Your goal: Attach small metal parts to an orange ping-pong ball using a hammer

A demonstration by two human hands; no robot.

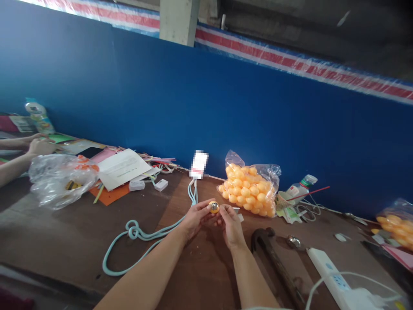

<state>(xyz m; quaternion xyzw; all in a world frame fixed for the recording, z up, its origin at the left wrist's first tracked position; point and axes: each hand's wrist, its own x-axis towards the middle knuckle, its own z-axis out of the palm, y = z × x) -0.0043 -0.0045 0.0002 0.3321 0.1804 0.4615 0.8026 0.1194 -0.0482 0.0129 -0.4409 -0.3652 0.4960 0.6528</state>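
Observation:
Between the fingertips of my left hand [197, 218] is a small orange ball [214, 207] with a shiny silver patch on its upper side. My right hand [231, 224] is beside it, thumb and fingers pinched together close to the ball; whatever they pinch is too small to make out. Just behind the hands, a clear bag of orange balls [247, 189] leans near the blue wall. Small whitish pieces [240, 217] lie by my right hand. A light blue lanyard cord [142, 236] with a blurred white card [199, 164] runs along my left side.
A hammer [274, 258], a shiny silver item [293, 241] and a power strip [329, 271] lie at right. Beyond are a bottle [305, 184] and another bag of orange balls [398, 226]. At left are papers [124, 168], a plastic bag [61, 178] and another person's hands [41, 145].

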